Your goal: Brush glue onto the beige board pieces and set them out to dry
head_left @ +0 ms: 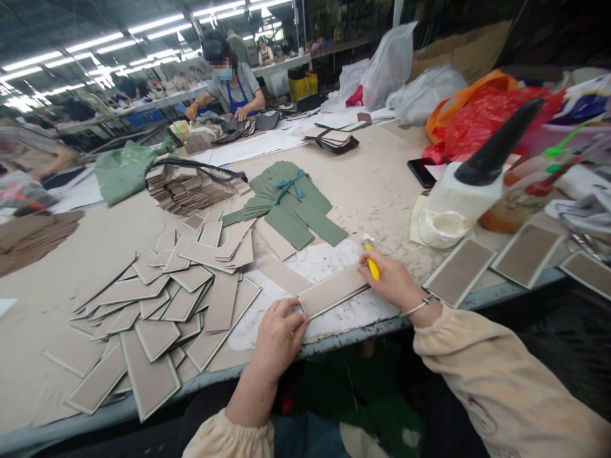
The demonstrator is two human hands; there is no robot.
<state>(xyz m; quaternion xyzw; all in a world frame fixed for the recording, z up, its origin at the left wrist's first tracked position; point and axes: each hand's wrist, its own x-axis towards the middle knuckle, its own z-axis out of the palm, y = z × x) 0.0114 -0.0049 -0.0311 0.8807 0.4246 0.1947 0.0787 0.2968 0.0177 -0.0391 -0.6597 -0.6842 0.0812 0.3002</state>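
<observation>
A flat beige rectangular panel (334,291) with a thin pale edge lies near the table's front edge. My left hand (279,334) pinches its left end, thumb and fingers close together. At the other end my right hand (389,277) touches the panel and is closed around a small tool with a yellow handle (373,268). The tool's pale tip points up and away; I cannot make out its kind. Behind the panel lies another plain beige strip (282,275). Both rest over a white, worn sheet (248,318).
Left lies a loose pile of pale-edged panels (157,340). Farther back are tied green pieces (305,213) and a beige bundle (191,187). To the right stand a white bottle with a black nozzle (458,197), a phone (421,172) and more panels (461,272). A co-worker (233,89) works across the table.
</observation>
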